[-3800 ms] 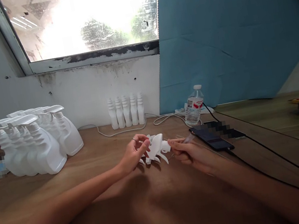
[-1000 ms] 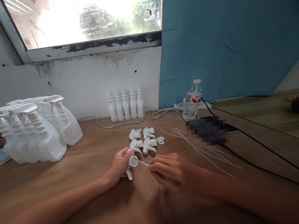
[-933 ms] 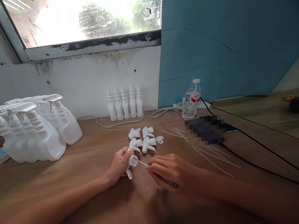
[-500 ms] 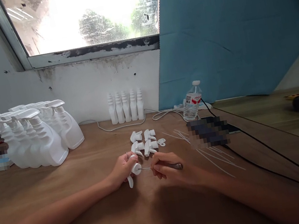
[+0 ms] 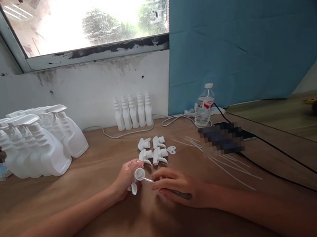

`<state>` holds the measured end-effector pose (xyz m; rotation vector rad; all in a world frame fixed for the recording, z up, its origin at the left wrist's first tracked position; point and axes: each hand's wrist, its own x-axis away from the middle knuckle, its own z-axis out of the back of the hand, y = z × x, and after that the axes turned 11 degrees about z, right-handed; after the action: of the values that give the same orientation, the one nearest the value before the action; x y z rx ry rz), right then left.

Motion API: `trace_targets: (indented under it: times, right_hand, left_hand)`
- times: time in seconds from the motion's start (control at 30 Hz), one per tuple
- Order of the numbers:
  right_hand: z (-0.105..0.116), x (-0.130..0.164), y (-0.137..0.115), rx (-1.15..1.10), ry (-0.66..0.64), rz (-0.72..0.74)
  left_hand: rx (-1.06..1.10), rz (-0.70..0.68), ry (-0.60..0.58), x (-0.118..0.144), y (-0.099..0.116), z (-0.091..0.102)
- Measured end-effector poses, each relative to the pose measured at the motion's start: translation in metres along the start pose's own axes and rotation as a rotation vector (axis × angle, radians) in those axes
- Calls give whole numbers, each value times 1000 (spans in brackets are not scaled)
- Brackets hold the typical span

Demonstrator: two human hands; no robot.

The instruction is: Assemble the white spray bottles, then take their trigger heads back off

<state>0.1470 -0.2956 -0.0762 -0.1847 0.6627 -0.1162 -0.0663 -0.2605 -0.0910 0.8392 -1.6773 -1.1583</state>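
My left hand (image 5: 126, 179) is closed around a white trigger spray head (image 5: 134, 187), its round collar turned towards me and to the right. In my right hand (image 5: 174, 185) is a screwdriver (image 5: 148, 180) with a thin metal shaft and a dark handle. The shaft's tip is at the collar's opening; how deep it reaches I cannot tell. Just beyond my hands, several more spray heads (image 5: 159, 156) lie in two rows on the wooden table, with small white ring-shaped pieces (image 5: 172, 149) beside them.
White spray bottles (image 5: 54, 153) with heads stand grouped at the left. Several slim white bottles (image 5: 133, 112) line the wall. Thin white tubes (image 5: 231, 169) lie at the right, near a water bottle (image 5: 204, 106), a blurred-out dark device (image 5: 222, 138) and a black cable (image 5: 288, 159).
My left hand has tilted the spray head so its collar opening faces me more. My right hand has lowered and turned the screwdriver, which now slants up towards the collar.
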Motion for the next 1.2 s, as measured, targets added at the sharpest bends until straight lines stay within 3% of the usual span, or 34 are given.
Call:
trace_targets:
  times: [0.13,0.27,0.57,0.73,0.9,1.03,1.2]
  right_hand:
    - [-2,-1,5,366,-60,162]
    - [-5,-3,11,544,-174,293]
    - [1,-3,9,587,-102,417]
    - [24,13,22,614,-43,215]
    - [44,31,47,406,164,-186]
    - [46,39,63,246,260,-492]
    - [46,42,69,196,249,-642]
  left_hand:
    - [12,-2,-12,-1,-1,0]
    - [51,12,-26,-3,-3,0]
    - [32,-28,0,-1,-2,-2]
    - [53,-208,149,-16,2,19]
    - [55,-286,162,-37,7,53]
    - [-324,-326,285,-52,8,68]
    - [-639,-334,419,-76,12,75]
